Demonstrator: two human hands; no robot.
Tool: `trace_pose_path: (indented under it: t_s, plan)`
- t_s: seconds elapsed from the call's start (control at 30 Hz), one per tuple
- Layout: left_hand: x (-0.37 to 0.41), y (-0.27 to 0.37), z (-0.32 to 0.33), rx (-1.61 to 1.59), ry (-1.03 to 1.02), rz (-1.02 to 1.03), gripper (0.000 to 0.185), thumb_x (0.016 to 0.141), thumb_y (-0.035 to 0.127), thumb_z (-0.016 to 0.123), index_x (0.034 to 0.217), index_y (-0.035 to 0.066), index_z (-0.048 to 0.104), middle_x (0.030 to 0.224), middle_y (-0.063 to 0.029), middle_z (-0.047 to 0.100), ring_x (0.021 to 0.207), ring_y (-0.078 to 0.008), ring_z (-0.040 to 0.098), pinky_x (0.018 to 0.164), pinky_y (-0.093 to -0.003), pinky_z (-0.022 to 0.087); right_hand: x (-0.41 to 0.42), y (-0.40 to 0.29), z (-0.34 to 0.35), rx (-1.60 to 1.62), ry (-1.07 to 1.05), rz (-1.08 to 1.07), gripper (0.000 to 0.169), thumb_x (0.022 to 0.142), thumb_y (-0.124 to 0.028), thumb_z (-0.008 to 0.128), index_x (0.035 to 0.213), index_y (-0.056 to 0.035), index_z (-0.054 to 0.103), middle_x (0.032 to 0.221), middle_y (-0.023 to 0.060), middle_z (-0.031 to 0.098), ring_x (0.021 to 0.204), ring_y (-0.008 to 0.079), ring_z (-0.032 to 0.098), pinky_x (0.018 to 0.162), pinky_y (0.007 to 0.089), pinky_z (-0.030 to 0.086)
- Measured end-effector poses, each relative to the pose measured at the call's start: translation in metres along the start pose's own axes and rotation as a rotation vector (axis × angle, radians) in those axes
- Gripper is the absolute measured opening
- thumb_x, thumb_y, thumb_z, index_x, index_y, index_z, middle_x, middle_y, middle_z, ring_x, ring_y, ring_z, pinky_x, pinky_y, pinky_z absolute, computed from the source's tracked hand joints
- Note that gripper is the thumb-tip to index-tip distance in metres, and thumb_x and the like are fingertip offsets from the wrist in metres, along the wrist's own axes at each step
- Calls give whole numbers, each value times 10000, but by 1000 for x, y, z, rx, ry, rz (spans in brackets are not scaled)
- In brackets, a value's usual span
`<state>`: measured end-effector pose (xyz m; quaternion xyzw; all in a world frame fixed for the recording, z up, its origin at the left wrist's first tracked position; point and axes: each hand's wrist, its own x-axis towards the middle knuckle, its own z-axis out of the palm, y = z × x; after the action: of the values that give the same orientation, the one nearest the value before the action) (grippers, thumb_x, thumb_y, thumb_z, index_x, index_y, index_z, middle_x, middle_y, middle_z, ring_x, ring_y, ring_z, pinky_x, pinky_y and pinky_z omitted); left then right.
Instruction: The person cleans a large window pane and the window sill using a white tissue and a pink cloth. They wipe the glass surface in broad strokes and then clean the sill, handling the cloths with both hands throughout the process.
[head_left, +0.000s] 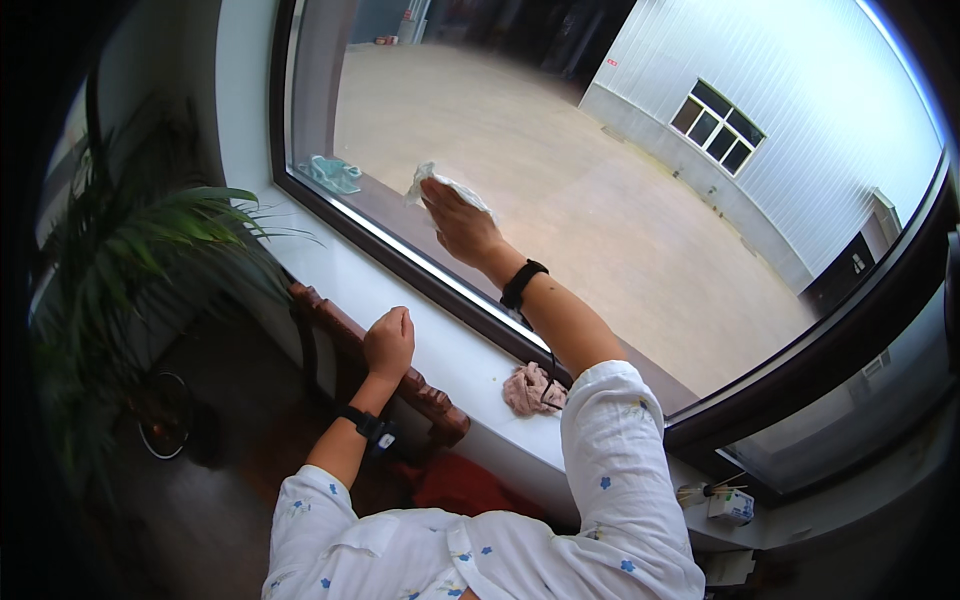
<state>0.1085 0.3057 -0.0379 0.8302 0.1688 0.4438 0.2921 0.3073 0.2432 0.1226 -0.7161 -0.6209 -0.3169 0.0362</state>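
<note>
My right hand (461, 225) is pressed flat against a large window pane (585, 195), with a white cloth (472, 196) held between palm and glass. A dark band circles that wrist. My left hand (390, 343) is closed in a fist by the carved wooden top rail of a chair (435, 401), above the white windowsill; whether it grips anything cannot be seen. A crumpled pink cloth (529, 390) lies on the windowsill (465, 360), with a dark cord beside it. Beyond the glass, a light green cloth or mask (334, 174) lies near the lower left corner of the frame.
A leafy potted plant (172, 232) stands to the left. The dark window frame (420, 281) runs along the sill. At the lower right are a small white box (731, 506) and a reed diffuser (694, 493). Red fabric (472, 484) shows below the sill.
</note>
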Motion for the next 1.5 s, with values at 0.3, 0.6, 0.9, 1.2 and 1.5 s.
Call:
trace_pose_path:
  t_s: [0.3, 0.6, 0.9, 1.2, 1.5]
  plan:
    - [1, -3, 5, 26, 32, 8, 143, 946, 123, 583, 903, 14, 665, 798, -182, 683, 733, -381, 663, 631, -444, 538, 2, 20, -79, -726, 5, 27, 627, 901, -339, 611, 1469, -114, 474, 1619, 23, 291, 1520, 208, 187, 1255, 392, 80]
    - [1, -7, 8, 91, 43, 26, 164, 953, 123, 566, 853, 18, 642, 778, -179, 676, 716, -377, 659, 617, -442, 537, -22, 52, -217, -923, 162, 377, 685, 894, -362, 633, 1507, -138, 425, 1628, 31, 260, 1519, 245, 183, 1242, 463, 100]
    - [0, -9, 12, 121, 42, -14, 169, 948, 129, 568, 840, 25, 646, 777, -169, 678, 715, -365, 662, 620, -439, 540, -33, 58, -240, -942, 182, 443, 667, 904, -331, 622, 1517, -164, 417, 1644, 9, 233, 1530, 275, 148, 1238, 470, 89]
    - [1, -2, 3, 87, 40, -11, 146, 943, 125, 577, 878, 24, 660, 808, -170, 689, 754, -367, 670, 654, -440, 547, -37, 53, -228, -851, 290, 501, 658, 887, -294, 623, 1496, -125, 437, 1630, 46, 262, 1524, 305, 164, 1230, 509, 40]
    - [1, 0, 4, 62, 45, -3, 131, 940, 115, 579, 887, 24, 657, 821, -173, 694, 759, -367, 675, 659, -436, 550, -21, 60, -237, -833, 353, 485, 632, 901, -268, 603, 1492, -115, 440, 1609, 46, 300, 1518, 307, 181, 1231, 497, 50]
